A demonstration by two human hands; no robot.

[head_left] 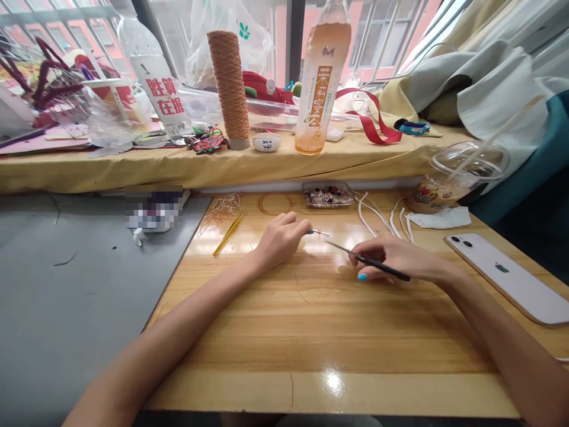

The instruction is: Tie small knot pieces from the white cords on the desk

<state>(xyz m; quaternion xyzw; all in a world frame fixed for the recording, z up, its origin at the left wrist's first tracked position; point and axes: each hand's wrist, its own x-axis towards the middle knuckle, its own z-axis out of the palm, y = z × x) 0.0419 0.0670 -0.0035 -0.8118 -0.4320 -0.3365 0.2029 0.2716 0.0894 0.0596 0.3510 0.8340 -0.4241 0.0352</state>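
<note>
My left hand (284,237) is closed in a pinch above the wooden table. A short white cord (320,233) sticks out to the right of its fingertips, with a small red-orange thread wrapped or knotted on it. My right hand (391,258) is closed around a slim black pointed tool (377,264). The tool's thin tip points left, below and just right of the cord's free end, apart from it. Whether the tool is scissors or tweezers, I cannot tell. Fine loose threads (300,290) lie on the wood below my hands.
Yellow tweezers (228,234), a thread tangle (226,206) and a coiled thread (274,204) lie left. Behind are a bead box (328,194) and white cords (367,216). A plastic cup (444,184) and phone (502,270) are right. A thread cone (229,89) and bottles line the ledge.
</note>
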